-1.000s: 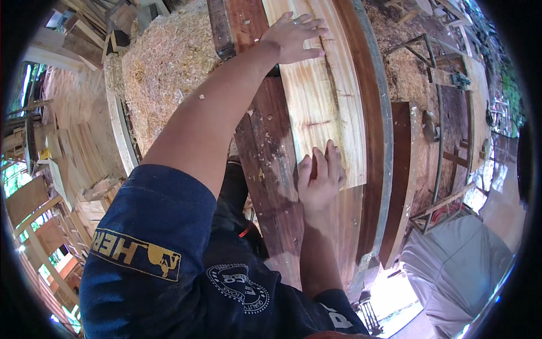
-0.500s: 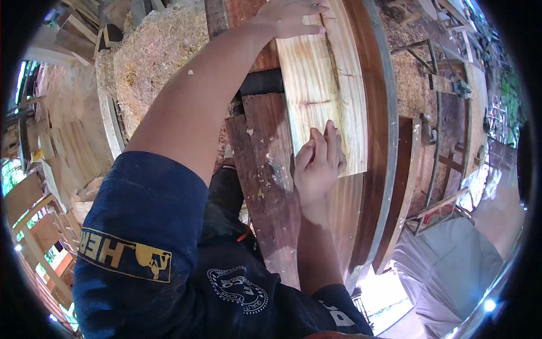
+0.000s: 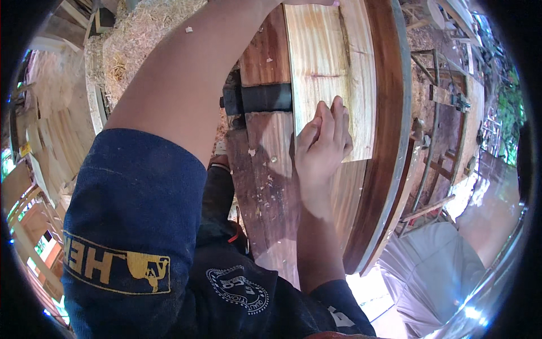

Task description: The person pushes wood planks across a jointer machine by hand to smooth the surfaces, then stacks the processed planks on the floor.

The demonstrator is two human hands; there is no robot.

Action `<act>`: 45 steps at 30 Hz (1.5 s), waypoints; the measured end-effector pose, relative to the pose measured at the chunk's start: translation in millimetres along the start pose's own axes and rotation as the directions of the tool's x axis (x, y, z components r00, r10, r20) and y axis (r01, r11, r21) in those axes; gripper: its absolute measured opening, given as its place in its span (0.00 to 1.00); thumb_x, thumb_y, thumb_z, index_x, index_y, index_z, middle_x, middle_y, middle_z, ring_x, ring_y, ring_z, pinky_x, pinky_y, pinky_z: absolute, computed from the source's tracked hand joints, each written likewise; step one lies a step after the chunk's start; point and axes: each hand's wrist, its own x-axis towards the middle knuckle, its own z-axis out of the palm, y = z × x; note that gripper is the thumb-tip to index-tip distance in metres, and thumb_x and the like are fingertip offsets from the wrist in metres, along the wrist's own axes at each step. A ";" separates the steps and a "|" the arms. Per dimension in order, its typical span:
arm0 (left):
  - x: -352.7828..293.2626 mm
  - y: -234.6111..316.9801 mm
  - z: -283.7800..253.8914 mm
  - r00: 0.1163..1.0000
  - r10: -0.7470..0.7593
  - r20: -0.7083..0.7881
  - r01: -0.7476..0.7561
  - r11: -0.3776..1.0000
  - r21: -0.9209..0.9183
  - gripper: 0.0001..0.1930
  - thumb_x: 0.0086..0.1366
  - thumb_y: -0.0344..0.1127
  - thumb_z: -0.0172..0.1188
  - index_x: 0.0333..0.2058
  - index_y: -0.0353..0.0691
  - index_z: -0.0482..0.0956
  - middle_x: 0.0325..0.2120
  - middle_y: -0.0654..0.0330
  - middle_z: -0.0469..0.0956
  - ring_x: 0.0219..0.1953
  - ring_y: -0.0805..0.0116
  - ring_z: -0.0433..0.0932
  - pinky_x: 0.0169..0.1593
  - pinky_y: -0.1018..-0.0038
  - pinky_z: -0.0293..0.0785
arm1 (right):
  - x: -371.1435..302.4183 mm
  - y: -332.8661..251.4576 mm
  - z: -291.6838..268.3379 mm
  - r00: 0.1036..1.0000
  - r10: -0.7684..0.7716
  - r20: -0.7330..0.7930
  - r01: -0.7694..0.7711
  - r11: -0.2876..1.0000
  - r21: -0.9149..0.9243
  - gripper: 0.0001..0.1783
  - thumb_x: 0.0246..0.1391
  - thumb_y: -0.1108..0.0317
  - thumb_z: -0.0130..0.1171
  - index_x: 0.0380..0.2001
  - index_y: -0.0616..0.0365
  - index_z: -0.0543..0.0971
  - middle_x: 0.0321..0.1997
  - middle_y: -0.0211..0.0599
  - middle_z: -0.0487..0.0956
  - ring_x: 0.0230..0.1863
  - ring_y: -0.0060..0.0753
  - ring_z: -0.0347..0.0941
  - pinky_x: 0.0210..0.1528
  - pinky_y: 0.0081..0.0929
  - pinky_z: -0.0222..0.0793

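A pale, streaked wooden board (image 3: 320,51) with a dark lengthwise crack lies flat on a reddish-brown wooden bed (image 3: 265,141). On the board's near end rests my right hand (image 3: 322,152), its fingers forward and a little bent, the thumb by the left edge. Most of my left hand (image 3: 319,2) is cut off by the top edge of the picture; a finger stretches out flat across the far part of the board. Left of the board, a dark slot (image 3: 268,98) crosses the bed; the board hides the rest of it.
A tall brown wooden fence (image 3: 389,96) runs along the board's right side. Wood shavings (image 3: 132,62) are heaped at the far left, with more scattered on the bed. A grey cloth cover (image 3: 432,268) lies at the lower right, and a metal frame (image 3: 432,130) stands beyond the fence.
The board has slid forward along the bed, away from me, with both hands on it. My left hand has moved mostly out of the picture at the top.
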 end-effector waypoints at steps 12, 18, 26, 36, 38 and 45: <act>21.8 -38.9 -0.6 0.998 0.053 -0.038 -0.052 0.999 0.013 0.35 0.67 0.62 0.56 0.66 0.47 0.74 0.72 0.58 0.65 0.74 0.58 0.59 0.75 0.49 0.50 | 46.9 2.3 -0.8 0.974 -0.087 0.209 0.091 0.996 -0.007 0.23 0.63 0.57 0.63 0.59 0.53 0.82 0.70 0.56 0.72 0.70 0.59 0.69 0.62 0.54 0.67; 33.5 -52.1 -3.7 0.999 0.013 -0.031 -0.014 0.999 -0.031 0.35 0.67 0.62 0.57 0.65 0.47 0.74 0.71 0.58 0.65 0.73 0.58 0.60 0.74 0.50 0.51 | 70.1 -5.4 1.2 0.963 -0.069 0.260 0.079 0.997 -0.027 0.23 0.63 0.57 0.62 0.58 0.53 0.82 0.70 0.56 0.72 0.71 0.57 0.69 0.58 0.56 0.69; 51.7 -82.3 0.0 0.999 0.010 -0.043 -0.010 1.000 0.012 0.38 0.67 0.65 0.54 0.69 0.49 0.70 0.72 0.57 0.64 0.74 0.57 0.59 0.75 0.49 0.50 | 94.0 -7.8 16.2 0.963 -0.097 0.250 0.108 0.994 -0.033 0.23 0.63 0.57 0.63 0.58 0.53 0.82 0.69 0.57 0.73 0.69 0.59 0.70 0.56 0.58 0.71; 69.7 -103.1 -0.5 0.999 0.015 -0.040 -0.014 0.999 0.031 0.40 0.66 0.66 0.54 0.70 0.47 0.69 0.72 0.56 0.64 0.75 0.56 0.58 0.76 0.50 0.49 | 114.4 -11.6 26.4 0.966 -0.128 0.227 0.143 0.988 -0.053 0.23 0.64 0.55 0.62 0.57 0.53 0.83 0.68 0.57 0.73 0.69 0.60 0.71 0.56 0.60 0.71; 72.4 -107.0 -2.4 1.000 -0.008 -0.027 0.008 1.000 0.016 0.40 0.66 0.66 0.54 0.69 0.47 0.69 0.72 0.55 0.64 0.75 0.55 0.58 0.76 0.51 0.49 | 118.9 -13.8 26.5 0.964 -0.120 0.239 0.138 0.988 -0.063 0.23 0.64 0.54 0.62 0.57 0.53 0.83 0.68 0.57 0.73 0.69 0.60 0.71 0.56 0.60 0.71; 78.6 -118.5 -2.5 0.994 0.027 -0.104 -0.024 0.999 0.027 0.41 0.65 0.68 0.53 0.68 0.47 0.71 0.71 0.54 0.65 0.74 0.54 0.60 0.76 0.53 0.50 | 131.5 -14.1 34.0 0.964 -0.163 0.209 0.184 0.980 -0.082 0.22 0.64 0.56 0.62 0.57 0.53 0.83 0.68 0.58 0.74 0.69 0.60 0.71 0.56 0.61 0.71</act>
